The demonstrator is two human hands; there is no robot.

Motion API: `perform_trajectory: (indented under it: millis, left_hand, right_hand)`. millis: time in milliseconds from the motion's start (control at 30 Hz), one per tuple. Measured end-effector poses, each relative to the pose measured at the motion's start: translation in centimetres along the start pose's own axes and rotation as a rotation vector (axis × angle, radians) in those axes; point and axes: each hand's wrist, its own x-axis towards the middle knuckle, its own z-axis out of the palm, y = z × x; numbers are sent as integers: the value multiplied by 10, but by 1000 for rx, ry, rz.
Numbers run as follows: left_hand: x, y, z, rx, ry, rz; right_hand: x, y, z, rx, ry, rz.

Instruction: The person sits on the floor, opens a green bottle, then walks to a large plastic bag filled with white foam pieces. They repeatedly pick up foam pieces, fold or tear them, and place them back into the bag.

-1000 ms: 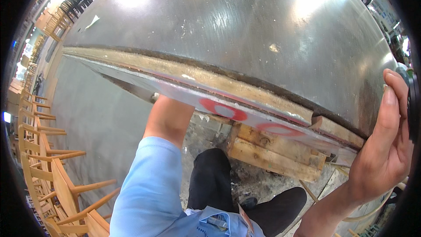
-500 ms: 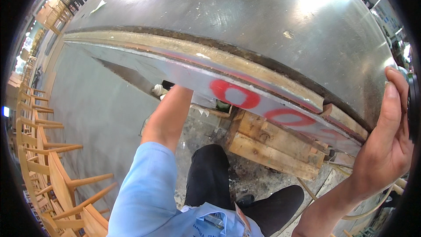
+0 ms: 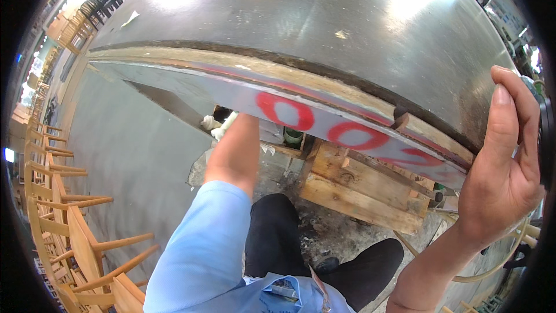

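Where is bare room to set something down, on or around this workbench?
The grey worktop is mostly bare between the pale scrap at left and the right hand. Grey floor lies open between the chairs and the left forearm. Underneath is crowded: white objects, wooden boards.

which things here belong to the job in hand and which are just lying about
Likely in the job:
grey-topped table, right hand by its right end
left forearm reaching beneath it, left hand hidden

Probably just lying about:
pale scrap on the table
wooden chairs at left
wooden planks below
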Motion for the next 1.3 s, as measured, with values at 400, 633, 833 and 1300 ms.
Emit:
perform_trajectory:
  millis: [400,633,833,1300]
  left_hand:
    - [-2,15,13,28,0,-2]
    - [6,11,8,29,0,1]
    - [5,-4,6,36,-34,-8]
    - [-17,-22,1,42,-48,12]
  right_hand:
    - [0,3,2,-63,-28,16]
    - [-2,5,0,-75,-31,27]
    - [2,3,-4,-65,-46,8]
    - [5,-9,-14,-82,-123,136]
